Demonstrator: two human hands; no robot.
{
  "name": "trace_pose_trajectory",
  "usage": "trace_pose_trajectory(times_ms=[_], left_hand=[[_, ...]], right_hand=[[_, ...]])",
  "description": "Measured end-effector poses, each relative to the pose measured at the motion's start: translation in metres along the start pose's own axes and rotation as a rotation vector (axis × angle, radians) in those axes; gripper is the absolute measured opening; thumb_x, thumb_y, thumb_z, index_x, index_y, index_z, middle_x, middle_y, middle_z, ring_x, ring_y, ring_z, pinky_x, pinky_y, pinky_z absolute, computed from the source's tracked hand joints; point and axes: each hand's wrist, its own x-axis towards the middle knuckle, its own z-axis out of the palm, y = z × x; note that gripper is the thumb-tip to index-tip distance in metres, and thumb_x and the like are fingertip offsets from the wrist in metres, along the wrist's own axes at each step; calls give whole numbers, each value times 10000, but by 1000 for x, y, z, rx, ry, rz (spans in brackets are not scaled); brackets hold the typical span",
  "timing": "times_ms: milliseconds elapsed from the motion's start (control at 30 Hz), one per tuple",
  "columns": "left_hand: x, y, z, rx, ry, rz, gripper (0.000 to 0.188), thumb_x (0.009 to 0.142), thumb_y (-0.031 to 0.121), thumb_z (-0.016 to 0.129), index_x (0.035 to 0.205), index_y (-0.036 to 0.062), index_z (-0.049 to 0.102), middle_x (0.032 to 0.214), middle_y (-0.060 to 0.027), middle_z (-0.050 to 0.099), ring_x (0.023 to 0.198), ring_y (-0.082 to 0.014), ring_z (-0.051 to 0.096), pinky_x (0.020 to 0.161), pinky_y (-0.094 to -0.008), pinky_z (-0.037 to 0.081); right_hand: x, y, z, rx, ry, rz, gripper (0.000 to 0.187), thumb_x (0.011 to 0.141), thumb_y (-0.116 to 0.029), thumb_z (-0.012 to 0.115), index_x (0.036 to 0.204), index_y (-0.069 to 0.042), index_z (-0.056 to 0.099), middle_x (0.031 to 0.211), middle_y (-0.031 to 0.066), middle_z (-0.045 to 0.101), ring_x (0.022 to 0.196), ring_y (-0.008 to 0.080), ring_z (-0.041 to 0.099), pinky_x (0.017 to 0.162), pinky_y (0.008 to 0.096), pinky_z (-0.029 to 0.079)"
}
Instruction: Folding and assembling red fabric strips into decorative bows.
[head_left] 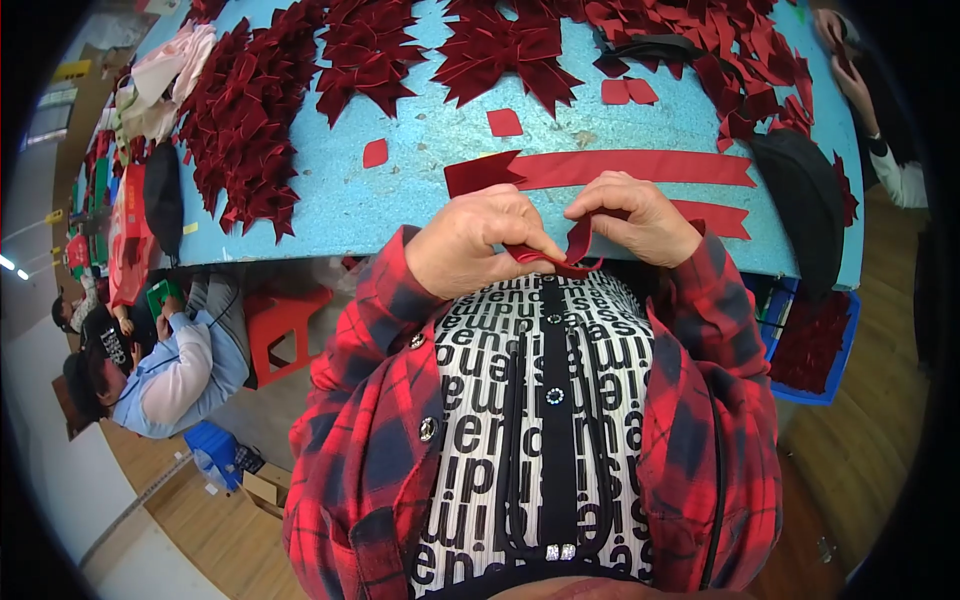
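Both my hands are close together at the near edge of the pale blue table [330, 215]. My left hand [480, 240] pinches a dark red ribbon [578, 245] near its folded part. The fingers of my right hand [635, 215] are closed on the same ribbon, which bends between the two hands. Just beyond them lie flat ribbon strips [640, 168] with notched ends, one strip folded over at its left end. Small red squares [505, 123] of fabric rest farther off on the table.
Piles of dark red bows [245, 120] cover the far left and middle. Loose red ribbon pieces [740, 50] heap at the far right, near a black cushion-like thing [800, 200]. A blue crate [815, 345] stands below right, a red stool [285, 330] left. Other people [180, 370] sit at left.
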Motion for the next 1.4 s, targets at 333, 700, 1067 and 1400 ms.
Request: trace_pose_trajectory(times_ms=[333,700,1067,1400], left_hand=[[17,20,-3,95,53,-54,250,691,9,784,919,84,718,804,-42,620,769,-188,593,657,-302,482],[27,25,1,98,105,-83,221,705,44,777,914,94,723,781,-50,624,735,-197,603,635,-303,496],[27,23,5,107,122,-96,265,690,-9,773,934,81,722,796,-39,619,764,-176,597,668,-289,492],[20,18,2,87,131,-79,292,678,-24,779,942,89,723,794,-23,612,767,-164,585,671,-280,483]], right_hand=[[-4,-22,-8,137,-40,43,231,768,17,695,994,-18,667,890,67,620,841,163,600,730,279,482],[-6,-19,-9,20,27,-90,200,777,31,684,968,-12,638,897,57,608,829,147,597,726,271,484],[-14,-14,-6,450,233,70,105,845,46,605,921,-27,611,928,13,638,857,69,576,754,230,490],[-9,-21,-10,487,35,215,93,909,50,534,900,-21,593,1029,59,637,896,74,574,807,225,473]])
